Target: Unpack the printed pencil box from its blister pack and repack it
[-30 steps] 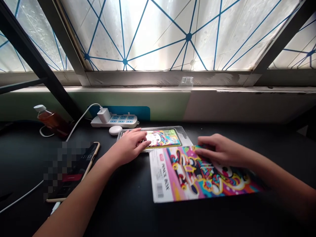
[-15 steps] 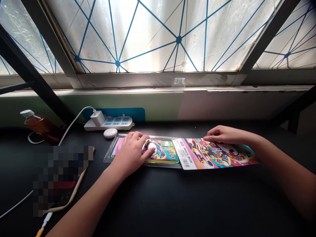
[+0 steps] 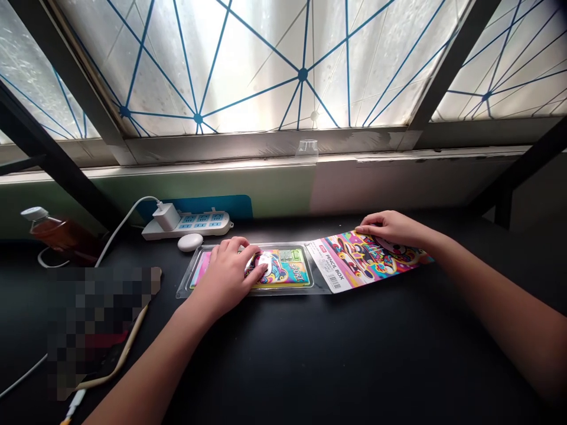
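Observation:
A colourful pencil box (image 3: 295,273) lies in a clear plastic blister tray (image 3: 325,285) on the black table. My left hand (image 3: 231,268) rests on the box with its fingers spread, covering the middle of it. To the right, a bright printed card (image 3: 354,260) marked "PENCIL BOX" overlaps the tray's right end. My right hand (image 3: 393,228) pinches the card's far edge between thumb and fingers. The card slants up to the right, away from the tray.
Behind the tray sit a white round case (image 3: 190,242) and a power strip (image 3: 208,223) with a plugged-in charger (image 3: 166,216). At left are a bottle (image 3: 62,236) and a blurred-out device (image 3: 104,330) on a cable. A window frame (image 3: 248,143) runs behind.
The card has slid rightward off the tray and tilted, its right end farther from me, so more of the tray shows. My left hand stays on the box. The view has shifted slightly.

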`<state>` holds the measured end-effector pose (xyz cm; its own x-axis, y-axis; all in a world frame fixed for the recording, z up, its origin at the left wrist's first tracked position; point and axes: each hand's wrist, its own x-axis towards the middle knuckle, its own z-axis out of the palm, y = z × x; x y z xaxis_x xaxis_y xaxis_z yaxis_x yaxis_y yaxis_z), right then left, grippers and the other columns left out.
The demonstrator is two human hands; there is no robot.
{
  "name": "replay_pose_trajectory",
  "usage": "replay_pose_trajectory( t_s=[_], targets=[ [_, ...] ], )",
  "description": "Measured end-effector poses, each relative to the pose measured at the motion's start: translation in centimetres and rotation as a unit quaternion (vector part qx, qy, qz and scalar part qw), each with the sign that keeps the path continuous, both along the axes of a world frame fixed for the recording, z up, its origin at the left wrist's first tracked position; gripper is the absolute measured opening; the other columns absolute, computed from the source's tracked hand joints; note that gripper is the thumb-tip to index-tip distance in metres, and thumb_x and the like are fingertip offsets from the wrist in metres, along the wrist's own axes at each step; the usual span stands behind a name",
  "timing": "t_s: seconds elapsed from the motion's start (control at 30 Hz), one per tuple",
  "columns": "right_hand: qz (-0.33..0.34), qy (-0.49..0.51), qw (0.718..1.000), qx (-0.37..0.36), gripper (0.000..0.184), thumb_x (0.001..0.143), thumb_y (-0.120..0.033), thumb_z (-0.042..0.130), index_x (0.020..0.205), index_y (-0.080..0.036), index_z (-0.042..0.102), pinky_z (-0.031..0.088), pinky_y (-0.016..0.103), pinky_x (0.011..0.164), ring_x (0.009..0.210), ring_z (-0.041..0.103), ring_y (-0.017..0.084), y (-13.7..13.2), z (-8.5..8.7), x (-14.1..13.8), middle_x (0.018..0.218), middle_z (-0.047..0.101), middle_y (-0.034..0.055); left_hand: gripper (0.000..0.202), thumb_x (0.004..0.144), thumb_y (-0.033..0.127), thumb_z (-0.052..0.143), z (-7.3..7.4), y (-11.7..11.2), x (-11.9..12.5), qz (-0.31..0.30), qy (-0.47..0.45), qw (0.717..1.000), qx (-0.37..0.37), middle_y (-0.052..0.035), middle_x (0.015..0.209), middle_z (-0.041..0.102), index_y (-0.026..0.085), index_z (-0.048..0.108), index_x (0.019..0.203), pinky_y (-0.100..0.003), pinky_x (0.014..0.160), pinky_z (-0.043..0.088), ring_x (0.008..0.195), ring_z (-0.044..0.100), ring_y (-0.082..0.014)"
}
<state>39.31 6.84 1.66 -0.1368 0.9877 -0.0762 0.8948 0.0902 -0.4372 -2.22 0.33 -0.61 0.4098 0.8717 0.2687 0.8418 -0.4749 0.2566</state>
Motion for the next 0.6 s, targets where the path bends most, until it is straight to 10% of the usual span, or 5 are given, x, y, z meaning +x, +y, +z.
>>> replay_pose_trajectory(
  t_s=[0.6],
  targets=[
    [-0.024,0.093,0.992,-0.083,0.07,0.067,-0.09,0.061,0.069,-0.019,0.064,0.031,0.027,0.047,0.05,0.044,0.012,-0.1,-1.1,-0.4,0.058,0.055,0.0,0.029,0.098,0.046,0.051,-0.3,-0.3,0.3,0.014,-0.033,0.999,-0.009,-0.0086,0.127,0.058,0.027,0.066,0.115,-0.051,0.104,0.042,0.125,0.047,-0.0326]
  ],
)
